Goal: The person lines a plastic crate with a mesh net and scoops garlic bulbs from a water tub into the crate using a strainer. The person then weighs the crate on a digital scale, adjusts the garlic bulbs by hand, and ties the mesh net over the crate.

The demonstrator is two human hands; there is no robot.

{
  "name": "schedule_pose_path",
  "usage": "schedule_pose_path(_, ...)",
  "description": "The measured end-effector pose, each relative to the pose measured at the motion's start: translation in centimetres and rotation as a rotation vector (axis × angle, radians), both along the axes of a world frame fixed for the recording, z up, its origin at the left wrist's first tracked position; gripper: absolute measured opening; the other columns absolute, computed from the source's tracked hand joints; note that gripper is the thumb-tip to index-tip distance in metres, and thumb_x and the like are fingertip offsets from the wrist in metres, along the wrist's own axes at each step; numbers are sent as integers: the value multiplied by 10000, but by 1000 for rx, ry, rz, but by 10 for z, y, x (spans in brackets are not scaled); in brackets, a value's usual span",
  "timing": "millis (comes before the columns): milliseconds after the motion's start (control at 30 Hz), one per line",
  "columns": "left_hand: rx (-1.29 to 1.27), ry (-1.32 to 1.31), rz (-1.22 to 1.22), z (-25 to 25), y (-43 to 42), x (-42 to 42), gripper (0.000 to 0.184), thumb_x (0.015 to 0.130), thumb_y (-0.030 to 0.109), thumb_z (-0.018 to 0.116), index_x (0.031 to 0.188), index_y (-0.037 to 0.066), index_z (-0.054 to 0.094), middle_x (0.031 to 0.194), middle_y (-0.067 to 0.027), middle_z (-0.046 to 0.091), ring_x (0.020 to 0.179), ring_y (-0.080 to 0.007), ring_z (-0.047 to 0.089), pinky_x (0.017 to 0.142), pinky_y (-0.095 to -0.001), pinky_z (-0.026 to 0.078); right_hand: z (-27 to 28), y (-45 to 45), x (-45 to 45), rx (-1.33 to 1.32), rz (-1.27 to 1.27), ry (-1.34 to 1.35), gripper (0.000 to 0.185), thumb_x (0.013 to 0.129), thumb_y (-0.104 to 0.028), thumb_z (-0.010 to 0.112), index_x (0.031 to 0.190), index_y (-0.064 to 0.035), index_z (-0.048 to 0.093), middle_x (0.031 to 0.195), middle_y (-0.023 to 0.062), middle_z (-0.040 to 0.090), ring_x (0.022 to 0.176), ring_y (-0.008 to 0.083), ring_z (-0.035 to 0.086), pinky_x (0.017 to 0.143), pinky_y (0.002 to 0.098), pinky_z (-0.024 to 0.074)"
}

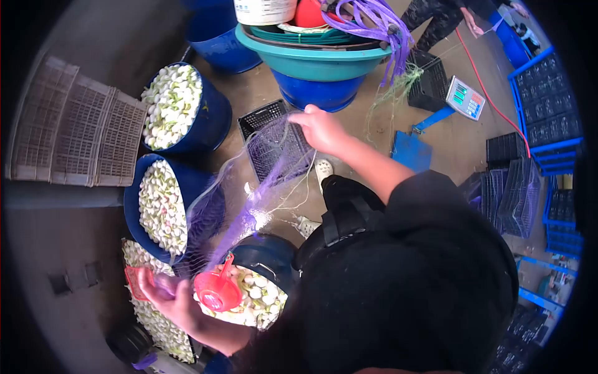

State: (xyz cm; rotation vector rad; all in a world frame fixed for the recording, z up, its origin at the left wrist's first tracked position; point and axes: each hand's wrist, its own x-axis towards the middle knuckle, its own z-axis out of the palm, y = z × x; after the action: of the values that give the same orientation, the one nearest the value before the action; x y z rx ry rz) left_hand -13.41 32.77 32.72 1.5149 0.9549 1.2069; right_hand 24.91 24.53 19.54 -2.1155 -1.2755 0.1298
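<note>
A purple mesh net bag is stretched between my two hands. My right hand pinches its upper end, above a black plastic crate on the floor. Curled around a bunched part of the same net is my left hand. Beside that hand, a red plastic scoop rests on white, green-tipped bulbs in a blue barrel. A red basket-like piece, partly hidden, lies just behind my left fingers.
Blue barrels of white bulbs stand along the left, near stacked woven baskets. A teal basin piled with tubs and purple netting is ahead. A blue scale, red hose and crate racks are right. Another person's legs show behind.
</note>
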Motion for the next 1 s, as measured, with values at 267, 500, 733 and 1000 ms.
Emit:
schedule_pose_path(267, 272, -255, 768, 9, 58, 75, 182, 854, 174, 576, 995, 60, 557, 770, -29, 563, 668, -129, 521, 603, -248, 441, -140, 31, 118, -466, -585, 517, 569, 750, -64, 440, 1281, -205, 290, 1084, 206, 549, 930, 364, 569, 765, 435, 454)
schedule_pose_path(500, -738, -478, 103, -53, 158, 9, 132, 895, 172, 458, 970, 102, 541, 670, 21, 492, 513, -78, 406, 400, -215, 312, -207, 57, 190, -299, -923, 1274, 421, 774, -83, 464, 1183, -161, 404, 937, 145, 580, 802, 274, 609, 671, 460, 484)
schedule_pose_path(733, -994, -147, 727, -166, 239, 67, 74, 858, 124, 497, 820, 85, 547, 627, -2, 546, 506, -104, 511, 454, -218, 464, -306, 96, 242, 43, -814, 1376, 123, 837, -132, 520, 932, -66, 478, 855, 76, 530, 705, 223, 585, 651, 395, 520)
schedule_pose_path(1000, -971, 139, 45, -379, 367, 156, 83, 804, 130, 576, 841, 148, 504, 596, 78, 427, 445, -37, 367, 373, -177, 292, -490, 53, 298, 332, -998, 1527, 125, 835, -161, 520, 939, -104, 481, 722, 52, 510, 584, 168, 523, 433, 269, 433)
